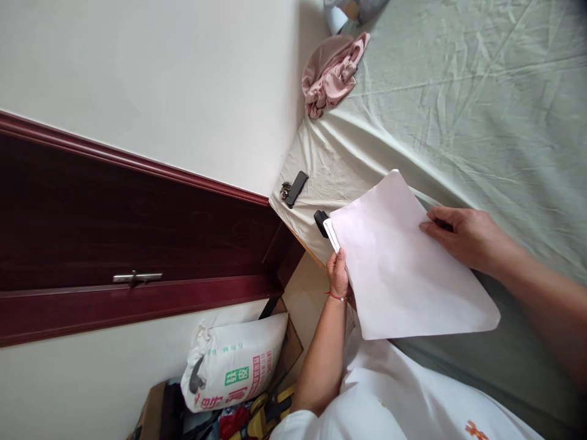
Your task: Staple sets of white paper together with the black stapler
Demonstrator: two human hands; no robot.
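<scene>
White paper (413,269), large with rounded corners, is held tilted over the bed-like surface; whether it is one sheet or several I cannot tell. My left hand (338,276), a red string round its wrist, is closed at the paper's left edge, with most fingers hidden behind. Just above its thumb a small black-and-white object (325,229) sticks out beside the paper; its kind is not clear. On the opposite edge, my right hand (452,235) pinches the paper between thumb and fingers. A black oblong object (297,189) with small metal pieces (285,190) lies near the cloth's corner.
Pale green cloth (458,122) covers the wide surface, wrinkled. A crumpled pink fabric (332,73) lies by the wall. To the left is a dark red door (137,226) with a metal handle (137,278). Below it stands a printed white sack (236,363) among boxes.
</scene>
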